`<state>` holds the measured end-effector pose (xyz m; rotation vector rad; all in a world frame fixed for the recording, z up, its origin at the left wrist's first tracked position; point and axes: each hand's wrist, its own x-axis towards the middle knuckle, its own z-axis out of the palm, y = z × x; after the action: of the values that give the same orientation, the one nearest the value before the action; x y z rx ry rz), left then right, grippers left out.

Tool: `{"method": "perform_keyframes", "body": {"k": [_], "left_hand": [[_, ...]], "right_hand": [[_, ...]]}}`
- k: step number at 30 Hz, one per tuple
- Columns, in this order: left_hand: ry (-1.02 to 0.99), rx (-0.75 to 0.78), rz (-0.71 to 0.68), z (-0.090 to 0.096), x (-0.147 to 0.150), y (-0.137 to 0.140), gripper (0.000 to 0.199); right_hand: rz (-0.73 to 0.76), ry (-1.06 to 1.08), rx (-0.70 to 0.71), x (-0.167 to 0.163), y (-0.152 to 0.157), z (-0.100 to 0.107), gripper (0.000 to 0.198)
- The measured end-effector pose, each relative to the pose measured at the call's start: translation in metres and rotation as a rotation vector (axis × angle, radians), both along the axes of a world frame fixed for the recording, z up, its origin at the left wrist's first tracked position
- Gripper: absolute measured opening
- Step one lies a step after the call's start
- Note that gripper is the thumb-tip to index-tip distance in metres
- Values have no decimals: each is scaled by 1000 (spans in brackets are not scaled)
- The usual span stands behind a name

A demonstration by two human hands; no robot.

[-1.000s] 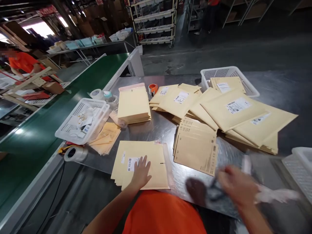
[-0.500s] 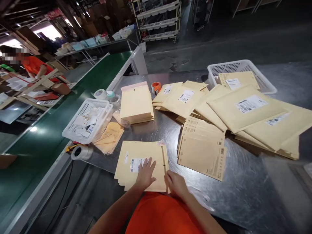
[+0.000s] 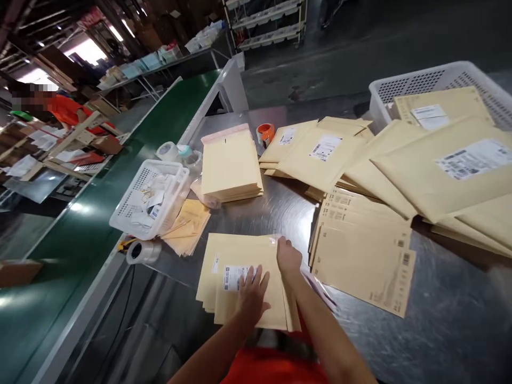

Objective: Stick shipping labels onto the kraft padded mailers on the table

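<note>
The front envelope [image 3: 276, 290] lies on the desk [image 3: 240, 216], its label [image 3: 232, 277] on and its flap [image 3: 293, 317] apparently folded over; whether it is sealed cannot be told. The left hand [image 3: 252, 296] lies flat on it, fingers spread; the right hand [image 3: 288, 257] curls its fingers at the flap's far end, grip unclear. Labelled envelopes [image 3: 408, 173] lie piled right; the back stack [image 3: 232, 168] shows no label. Print is illegible.
</note>
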<state>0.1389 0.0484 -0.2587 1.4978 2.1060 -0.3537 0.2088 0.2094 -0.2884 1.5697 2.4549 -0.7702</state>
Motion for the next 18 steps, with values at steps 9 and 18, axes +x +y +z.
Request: {"method": "perform_keyframes", "body": {"k": [9,18], "left_hand": [[2,-8,-45,-5,0,0,91],[-4,280,358,10,-49,-33,66]], "right_hand": [[181,89,-174,133,-154,12,19],[-291,395,-340,102,-91,16,17]]}}
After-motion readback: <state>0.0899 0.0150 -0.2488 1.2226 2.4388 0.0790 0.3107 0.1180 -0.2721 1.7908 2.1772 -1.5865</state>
